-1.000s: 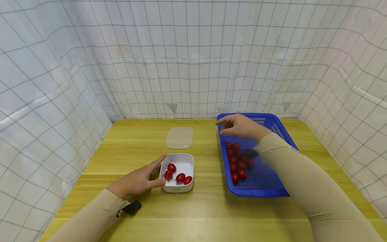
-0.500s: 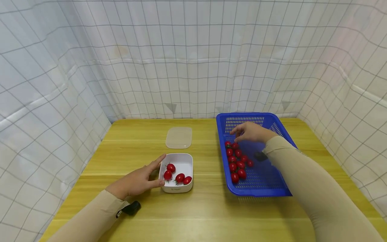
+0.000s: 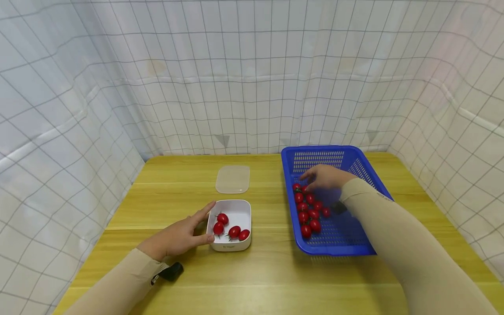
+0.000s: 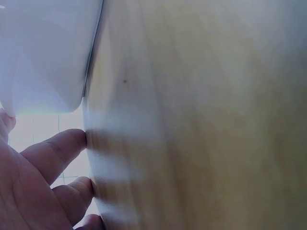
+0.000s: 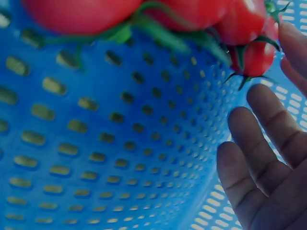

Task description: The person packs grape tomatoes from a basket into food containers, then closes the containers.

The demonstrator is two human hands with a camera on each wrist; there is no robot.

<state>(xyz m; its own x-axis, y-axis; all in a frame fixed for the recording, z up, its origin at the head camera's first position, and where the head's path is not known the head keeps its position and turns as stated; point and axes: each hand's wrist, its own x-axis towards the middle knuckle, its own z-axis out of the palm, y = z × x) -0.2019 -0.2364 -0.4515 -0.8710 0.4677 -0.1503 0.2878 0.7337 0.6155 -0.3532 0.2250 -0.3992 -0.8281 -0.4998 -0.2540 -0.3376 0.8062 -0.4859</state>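
In the head view, a white box [image 3: 240,212] with several cherry tomatoes [image 3: 234,232] in it stands left of centre. My left hand [image 3: 179,236] rests at the box's left side, thumb and forefinger spread and touching its wall. The left wrist view shows the other fingers [image 4: 60,153] touching the wooden table beside the box [image 4: 43,52]. My right hand [image 3: 326,177] is inside the blue basket [image 3: 289,192], at the far end of a cluster of cherry tomatoes [image 3: 310,199]. Its thumb and forefinger are close to one tomato [image 5: 253,58]; the other fingers are extended, holding nothing.
A translucent square lid [image 3: 232,179] lies on the wooden table [image 3: 252,284] behind the box. White grid-patterned curtains [image 3: 252,87] enclose the table at the back and sides. The basket's raised rim surrounds the tomatoes.
My right hand has moved right, then lowered into the basket toward the far tomatoes. The left hand and the box have stayed in place.
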